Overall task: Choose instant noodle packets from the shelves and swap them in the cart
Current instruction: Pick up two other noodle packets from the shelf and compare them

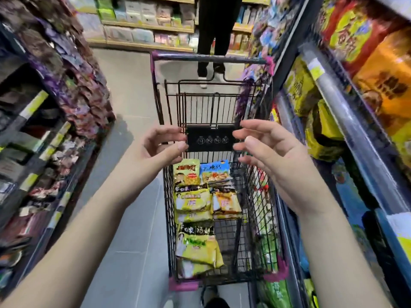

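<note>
- raises both hands over the shopping cart (pixel 253 196): left hand (pixel 160 147) and right hand (pixel 273 152) face each other, fingers loosely bent and spread, gripping nothing.
- frames the black seat flap (pixel 210 138) between the fingertips; cannot tell whether any finger touches it. reads as a pause between picks rather than a grasp.
- shows the instant noodle packets (pixel 195 201) lying flat in the cart basket, below the hands and slightly nearer the body, roughly midway between the two wrists.
- stacks them in two rough rows: yellow-green ones down the left side, a blue one and orange ones toward the right. probably lays them face up so labels stay readable and any one lifts out easily for a swap.
- sets the cart close against the right-hand shelves (pixel 355 138), likely to bring shelf stock within reach.
- puts the yellow multi-packs (pixel 300 87) nearest the right hand, with an orange pack (pixel 387 85) and a red pack (pixel 349 30) higher up.
- leaves the left-hand shelves (pixel 66 85) of purple and brown packets farther off, across a strip of grey floor (pixel 129 90).
- shows a person's dark-clothed legs (pixel 213 30) beyond the cart handle (pixel 211 58), well apart from the hands.
- calls next, by judgement, for a reach down into the basket or sideways to the right shelf.
</note>
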